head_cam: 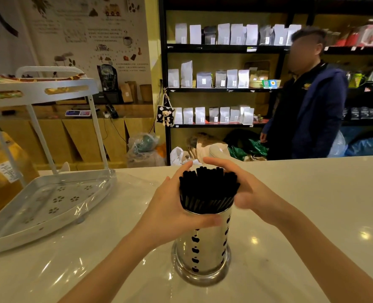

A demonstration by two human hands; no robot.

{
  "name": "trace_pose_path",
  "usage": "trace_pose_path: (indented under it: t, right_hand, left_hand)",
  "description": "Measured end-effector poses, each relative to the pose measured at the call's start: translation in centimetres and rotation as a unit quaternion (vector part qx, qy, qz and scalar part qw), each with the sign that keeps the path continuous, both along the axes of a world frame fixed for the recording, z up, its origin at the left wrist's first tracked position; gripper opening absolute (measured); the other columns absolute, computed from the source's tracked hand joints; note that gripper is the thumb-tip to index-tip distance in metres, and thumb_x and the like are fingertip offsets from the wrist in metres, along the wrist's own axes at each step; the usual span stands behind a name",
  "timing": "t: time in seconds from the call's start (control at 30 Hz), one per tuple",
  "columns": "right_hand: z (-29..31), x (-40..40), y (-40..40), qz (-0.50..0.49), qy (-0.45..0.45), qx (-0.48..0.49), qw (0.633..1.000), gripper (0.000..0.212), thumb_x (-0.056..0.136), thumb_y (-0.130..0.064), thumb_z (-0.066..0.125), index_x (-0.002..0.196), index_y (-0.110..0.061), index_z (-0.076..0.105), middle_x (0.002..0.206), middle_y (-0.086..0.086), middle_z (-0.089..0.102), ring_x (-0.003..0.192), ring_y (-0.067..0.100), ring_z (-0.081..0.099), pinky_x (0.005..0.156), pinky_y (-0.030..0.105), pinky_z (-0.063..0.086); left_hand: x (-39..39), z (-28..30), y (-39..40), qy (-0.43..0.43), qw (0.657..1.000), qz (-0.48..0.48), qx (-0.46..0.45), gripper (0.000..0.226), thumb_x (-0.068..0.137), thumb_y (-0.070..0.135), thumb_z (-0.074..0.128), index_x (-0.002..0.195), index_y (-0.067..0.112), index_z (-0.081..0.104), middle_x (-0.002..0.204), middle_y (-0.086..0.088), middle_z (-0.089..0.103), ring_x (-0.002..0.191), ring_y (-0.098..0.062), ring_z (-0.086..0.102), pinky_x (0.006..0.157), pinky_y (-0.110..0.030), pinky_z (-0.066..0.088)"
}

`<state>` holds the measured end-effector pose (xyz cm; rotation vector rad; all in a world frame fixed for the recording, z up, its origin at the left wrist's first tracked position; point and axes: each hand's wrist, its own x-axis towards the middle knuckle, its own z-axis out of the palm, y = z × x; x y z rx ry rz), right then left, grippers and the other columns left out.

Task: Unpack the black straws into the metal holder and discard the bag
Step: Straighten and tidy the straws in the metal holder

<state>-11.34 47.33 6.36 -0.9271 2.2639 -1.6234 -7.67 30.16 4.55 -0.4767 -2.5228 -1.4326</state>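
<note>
A shiny metal holder (205,248) with black apple-shaped cut-outs stands on the pale counter in front of me. A thick bundle of black straws (208,189) sticks upright out of its top. My left hand (170,206) wraps the left side of the bundle and the holder's rim, thumb across the front. My right hand (242,189) cups the bundle from the right and behind. The clear plastic bag (76,215) lies flat and empty on the counter to the left, partly over the rack's lower tray.
A white two-tier metal rack (50,197) stands at the left on the counter (312,204). Beyond the counter a person in a dark blue jacket (307,110) stands at black shelves of white pouches. Bags lie on the floor there.
</note>
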Motion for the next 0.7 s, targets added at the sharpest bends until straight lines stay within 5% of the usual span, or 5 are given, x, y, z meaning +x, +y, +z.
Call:
trace_pose_path:
  t: [0.13, 0.23, 0.4, 0.57, 0.7]
  right_hand:
    - [-1.0, -0.6, 1.1, -0.007, 0.041, -0.002, 0.999, 0.085, 0.054, -0.021, 0.084, 0.121, -0.052, 0.041, 0.112, -0.037, 0.054, 0.112, -0.006, 0.054, 0.085, 0.015, 0.049]
    - [-0.9, -0.6, 1.2, -0.019, 0.034, -0.012, 0.999, 0.086, 0.053, -0.023, 0.085, 0.119, -0.058, 0.041, 0.112, -0.027, 0.06, 0.112, -0.001, 0.056, 0.09, 0.018, 0.05]
    - [-0.8, -0.4, 1.1, -0.038, 0.049, -0.009, 0.998, 0.073, 0.058, -0.018, 0.081, 0.119, -0.043, 0.048, 0.114, -0.014, 0.061, 0.108, -0.003, 0.056, 0.085, 0.013, 0.048]
    - [-0.8, -0.5, 0.7, -0.053, 0.069, -0.026, 0.996, 0.055, 0.067, -0.007, 0.079, 0.114, -0.027, 0.059, 0.111, -0.001, 0.066, 0.106, 0.007, 0.06, 0.089, 0.017, 0.049]
    - [-1.0, -0.4, 0.4, -0.078, 0.089, -0.04, 0.992, 0.046, 0.071, -0.007, 0.075, 0.105, -0.035, 0.061, 0.111, -0.01, 0.067, 0.106, 0.004, 0.06, 0.091, 0.018, 0.049]
  left_hand:
    - [0.4, 0.3, 0.4, 0.031, 0.999, 0.008, -0.023, 0.089, 0.041, 0.065, 0.072, 0.121, 0.053, 0.036, 0.117, 0.024, 0.058, 0.116, -0.002, 0.051, 0.105, -0.04, 0.041]
    - [0.6, 0.8, 0.5, 0.048, 0.998, -0.01, -0.029, 0.057, 0.047, 0.063, 0.066, 0.097, 0.072, 0.039, 0.104, 0.041, 0.056, 0.109, 0.013, 0.049, 0.106, -0.044, 0.036]
    - [0.8, 0.9, 0.3, 0.039, 0.997, -0.043, -0.043, 0.055, 0.057, 0.057, 0.062, 0.098, 0.077, 0.033, 0.105, 0.049, 0.049, 0.106, 0.018, 0.045, 0.109, -0.043, 0.032]
    - [0.2, -0.2, 0.0, 0.042, 0.997, -0.038, -0.047, 0.041, 0.07, 0.053, 0.057, 0.104, 0.064, 0.039, 0.096, 0.06, 0.044, 0.103, 0.043, 0.015, 0.103, -0.006, -0.011]
    - [-0.1, -0.1, -0.1, 0.065, 0.996, -0.044, -0.031, 0.028, 0.072, 0.056, 0.044, 0.097, 0.045, 0.053, 0.101, 0.049, 0.052, 0.098, 0.042, 0.025, 0.097, 0.005, -0.01]
